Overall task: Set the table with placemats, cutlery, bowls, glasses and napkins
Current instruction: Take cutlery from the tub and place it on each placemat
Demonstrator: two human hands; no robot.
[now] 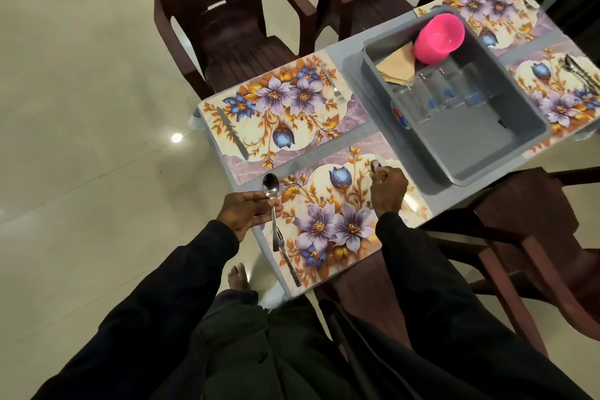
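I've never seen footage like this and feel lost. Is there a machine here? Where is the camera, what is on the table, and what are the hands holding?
There is no machine here. A person is setting a table, and the single picture comes from a camera worn on their head. It looks down, so you see their own arms.

The left hand holds a spoon. The right hand is curled round a shiny piece of cutlery; I cannot tell which kind. Both hands are at the near placemat, where a fork lies at the left edge.

The far placemat has a knife and a second fork on it. A grey tub holds a pink bowl, folded napkins and clear glasses, none of them laid out yet.
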